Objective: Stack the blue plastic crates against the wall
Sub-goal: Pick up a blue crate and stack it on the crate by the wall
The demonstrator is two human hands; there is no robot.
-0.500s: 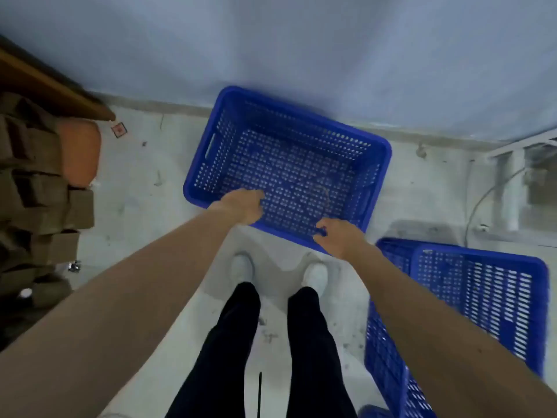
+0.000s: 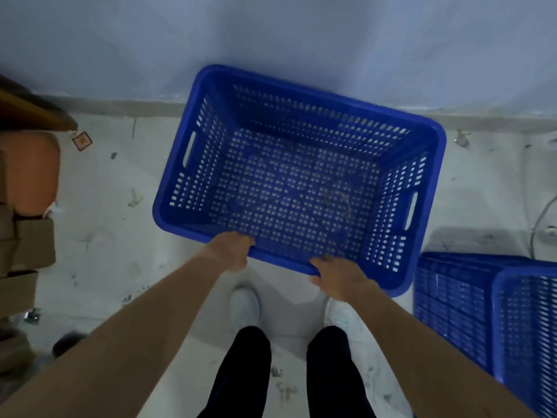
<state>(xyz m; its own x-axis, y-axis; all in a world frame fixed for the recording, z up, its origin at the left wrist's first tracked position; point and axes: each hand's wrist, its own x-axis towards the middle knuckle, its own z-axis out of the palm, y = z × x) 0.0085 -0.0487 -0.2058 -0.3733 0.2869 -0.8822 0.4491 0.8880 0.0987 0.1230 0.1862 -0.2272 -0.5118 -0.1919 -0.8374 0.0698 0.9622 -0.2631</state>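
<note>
Both hands, left hand (image 2: pixel 230 250) and right hand (image 2: pixel 340 277), have their fingers curled tight around the near edge of the blue crate (image 2: pixel 298 182) by the wall (image 2: pixel 271 40).

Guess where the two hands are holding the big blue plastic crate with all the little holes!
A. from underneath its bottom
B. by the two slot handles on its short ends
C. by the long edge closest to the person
C: the left hand and right hand both grip the near long rim of the blue perforated plastic crate; its slot handles are free.
</note>
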